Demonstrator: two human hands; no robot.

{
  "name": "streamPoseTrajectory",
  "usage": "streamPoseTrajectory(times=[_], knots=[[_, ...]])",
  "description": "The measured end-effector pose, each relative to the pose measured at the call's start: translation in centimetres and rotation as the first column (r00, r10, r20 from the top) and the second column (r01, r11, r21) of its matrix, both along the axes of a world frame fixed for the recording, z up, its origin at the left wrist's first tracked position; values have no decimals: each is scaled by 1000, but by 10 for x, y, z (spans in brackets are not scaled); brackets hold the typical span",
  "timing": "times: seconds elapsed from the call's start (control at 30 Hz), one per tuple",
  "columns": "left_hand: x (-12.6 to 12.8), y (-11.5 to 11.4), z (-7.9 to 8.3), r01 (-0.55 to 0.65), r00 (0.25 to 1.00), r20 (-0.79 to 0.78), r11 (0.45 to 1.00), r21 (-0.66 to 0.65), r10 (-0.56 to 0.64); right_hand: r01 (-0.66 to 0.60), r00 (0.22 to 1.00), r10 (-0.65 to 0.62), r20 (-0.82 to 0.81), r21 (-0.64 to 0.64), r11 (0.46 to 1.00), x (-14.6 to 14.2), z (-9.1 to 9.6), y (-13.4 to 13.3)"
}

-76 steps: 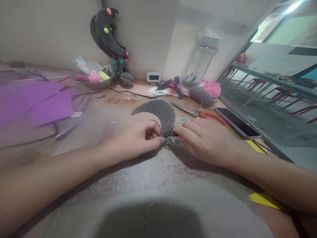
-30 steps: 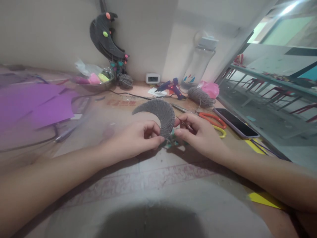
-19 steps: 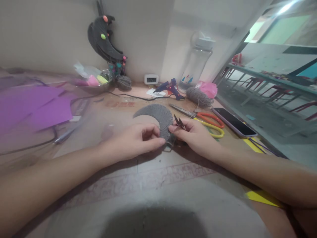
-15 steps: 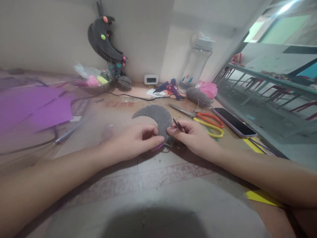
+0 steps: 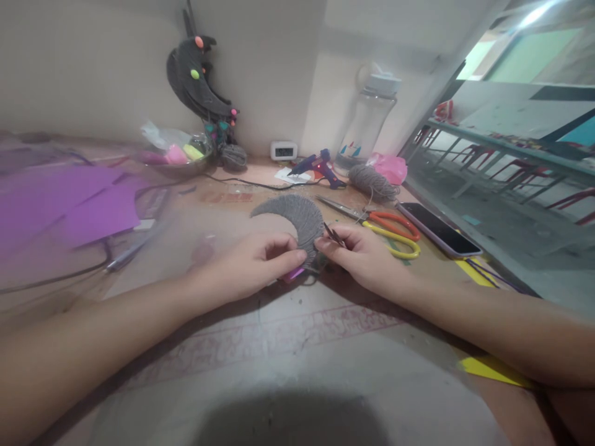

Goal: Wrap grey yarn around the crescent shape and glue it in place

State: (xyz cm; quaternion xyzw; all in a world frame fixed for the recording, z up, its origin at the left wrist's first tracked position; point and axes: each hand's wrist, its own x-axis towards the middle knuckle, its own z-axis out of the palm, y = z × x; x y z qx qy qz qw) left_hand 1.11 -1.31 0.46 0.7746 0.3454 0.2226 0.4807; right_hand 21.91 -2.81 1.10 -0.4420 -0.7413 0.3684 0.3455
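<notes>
A crescent wrapped in grey yarn [image 5: 297, 214] is held just above the table between both hands. My left hand [image 5: 264, 263] pinches its lower end, thumb on top, beside a bit of purple [image 5: 292, 274] that shows under the thumb. On the crescent's outer edge rest the thumb and finger of my right hand [image 5: 357, 248], closed as well. The same hand holds a small dark pointed tool [image 5: 333, 235] with two tips, perhaps thread snips; its rear is hidden in the palm. A short loop of yarn hangs below the crescent.
Orange-and-yellow-handled scissors [image 5: 390, 232] and a phone [image 5: 439, 229] lie to the right. Behind are a glue gun [image 5: 320, 167], a grey yarn skein [image 5: 372, 181], a water bottle [image 5: 369, 121] and a small clock [image 5: 283, 150]. Purple sheets [image 5: 69, 198] cover the left. A dark crescent ornament [image 5: 195, 77] hangs on the wall.
The crescent has shifted very slightly, and a little more purple shows under my left thumb. Both hands keep their grip in nearly the same place.
</notes>
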Motion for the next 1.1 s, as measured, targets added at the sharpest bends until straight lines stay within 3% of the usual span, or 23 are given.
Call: streamPoseTrajectory(times=[0.13,0.33,0.53,1.1], knots=[[0,1,-3,-8,999,-34,999,44,9,-23,1000,23,18,-35,999,0,-1,-1],[-1,0,-2,4,999,-45,994,106,1,-33,999,25,-43,-194,981,1,-3,-2],[-2,0,-4,-5,994,-107,989,151,21,-33,999,37,33,-117,993,0,-1,-3],[0,-3,0,-31,998,-45,999,11,31,-16,997,18,70,-28,999,-1,3,-4]])
